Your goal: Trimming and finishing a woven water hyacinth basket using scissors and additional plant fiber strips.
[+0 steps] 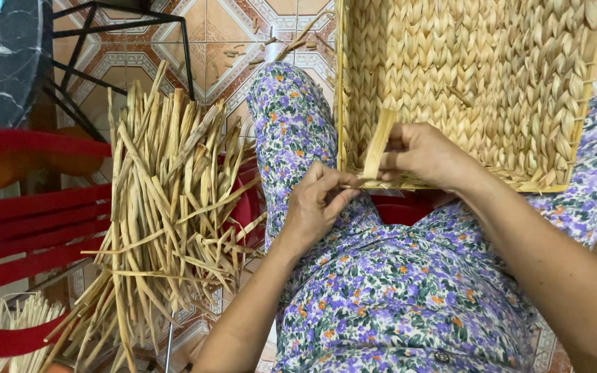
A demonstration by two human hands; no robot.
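A woven straw basket (478, 76) rests on my lap, its open side facing me, on a wire frame. My right hand (426, 155) pinches a flat dried straw strand (378, 145) that stands up at the basket's near left corner. My left hand (316, 204) grips the lower end of the same strand at the basket's near rim, fingers closed on it. Both hands touch the rim. My legs are covered by floral-patterned fabric (381, 290).
A big bundle of dried straw strands (164, 200) leans on a red plastic chair (29, 228) to my left. A dark marble-topped table (1, 62) with a black metal frame stands at the upper left. The floor has patterned tiles (222, 27).
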